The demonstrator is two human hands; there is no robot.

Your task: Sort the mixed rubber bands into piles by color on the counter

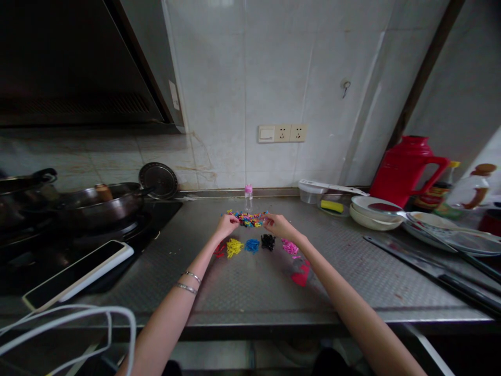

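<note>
A mixed pile of small, thin coloured pieces (pixel 250 219), which look like little rubber bands, lies on the metal counter. My left hand (pixel 228 225) is at the pile's left edge, fingertips pinched together; what they hold is too small to make out. At the right edge, my right hand (pixel 278 226) has its fingers bent in a pinch, with their contents unclear. Nearer me lie sorted heaps: red (pixel 219 250), yellow (pixel 235 247), blue (pixel 252 245), black (pixel 268 242) and pink (pixel 290 247). A small clear bottle with a pink top (pixel 248 191) stands behind the pile.
Red flat pieces (pixel 300 275) lie near my right forearm. To the left are a white-edged device (pixel 80 272), white cables (pixel 113 310) and a pan (pixel 105 206) on the stove. Bowls (pixel 373 215), a knife (pixel 410 260) and a red thermos jug (pixel 403 172) occupy the right.
</note>
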